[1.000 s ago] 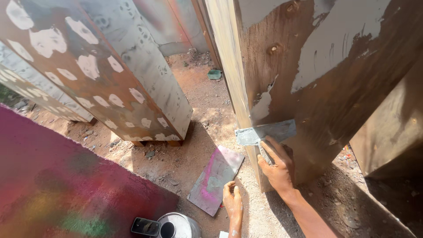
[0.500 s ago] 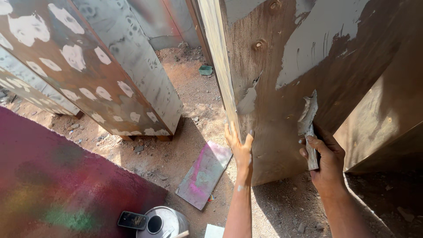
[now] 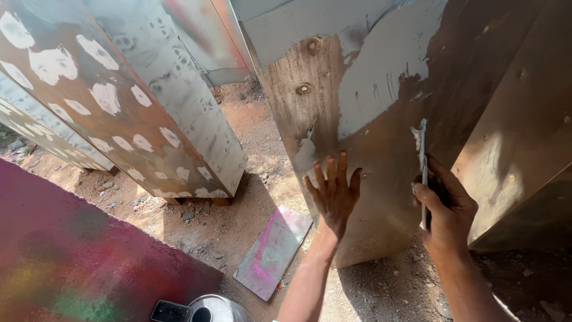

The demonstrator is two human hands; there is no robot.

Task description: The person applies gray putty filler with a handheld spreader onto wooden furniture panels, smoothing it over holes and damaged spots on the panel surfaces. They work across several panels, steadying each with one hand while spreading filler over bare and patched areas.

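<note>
Right now, left hand (image 3: 335, 192) flat and spread, fingers released, pressed on brown wooden panel (image 3: 387, 173). Right hand (image 3: 445, 206) clenched around putty knife (image 3: 422, 156), blade edge-on against panel, right of left hand. Grey filler patch (image 3: 381, 71) higher up. Pink-smeared board (image 3: 273, 250) on dirt ground (image 3: 238, 214), near left.

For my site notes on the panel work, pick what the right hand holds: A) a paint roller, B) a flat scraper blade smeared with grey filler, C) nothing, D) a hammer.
B: the right hand grips a thin flat scraper blade with grey filler on its edge, held against the brown panel, while the left hand lies flat on that panel.
</note>
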